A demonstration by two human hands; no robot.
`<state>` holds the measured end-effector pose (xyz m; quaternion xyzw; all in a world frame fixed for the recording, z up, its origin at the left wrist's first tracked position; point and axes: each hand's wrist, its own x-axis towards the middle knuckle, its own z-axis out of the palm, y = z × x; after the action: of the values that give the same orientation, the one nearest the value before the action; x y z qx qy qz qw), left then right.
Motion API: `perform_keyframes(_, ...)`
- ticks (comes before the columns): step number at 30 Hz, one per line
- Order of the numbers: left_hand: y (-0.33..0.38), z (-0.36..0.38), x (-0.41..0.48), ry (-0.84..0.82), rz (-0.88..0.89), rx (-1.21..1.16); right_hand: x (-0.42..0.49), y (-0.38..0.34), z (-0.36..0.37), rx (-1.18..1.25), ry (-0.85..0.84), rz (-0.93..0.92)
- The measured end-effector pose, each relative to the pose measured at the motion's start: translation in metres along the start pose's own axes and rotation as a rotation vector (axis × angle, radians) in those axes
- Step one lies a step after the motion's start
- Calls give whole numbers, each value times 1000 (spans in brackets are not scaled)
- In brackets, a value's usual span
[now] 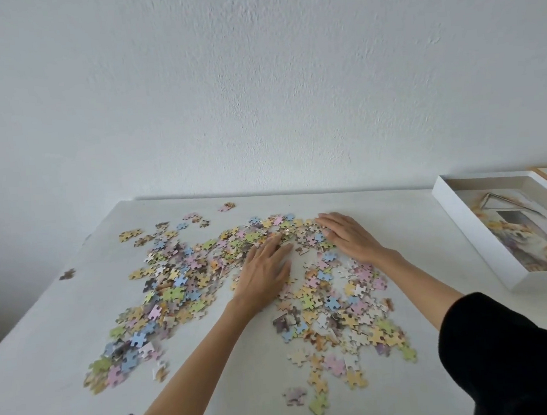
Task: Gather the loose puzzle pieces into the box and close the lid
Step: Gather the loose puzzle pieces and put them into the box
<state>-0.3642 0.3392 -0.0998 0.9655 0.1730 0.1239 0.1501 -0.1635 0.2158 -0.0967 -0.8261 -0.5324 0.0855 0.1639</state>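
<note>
Your left hand (264, 274) and right hand (350, 237) lie flat on the pieces (179, 281) spread over the bench (398, 209). Your fingers (329, 220) are straight and close together, holding nothing. The box (483, 238) sits open, far right. Sweep gently into one heap, then slide it to the box.
</note>
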Motion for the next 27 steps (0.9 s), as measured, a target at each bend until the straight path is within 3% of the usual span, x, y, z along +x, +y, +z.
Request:
perform_keyframes(6,1,1,1,45,15,-33,-16,-13,9,-5,38,-109)
perform_keyframes(13,2,1,1,97,20,-127,-28,-38,6,29,92,-23)
perform_keyframes(21,-7,-25,-6,370,-119,-604,-19,-85,22,-40,105,-54)
perform_keyframes(24,-23,-47,-17,445,-138,-676,-12,-94,30,-82,60,-54)
perform_keyframes(27,-53,-71,-31,535,-179,-583,-8,-103,39,-73,40,-88)
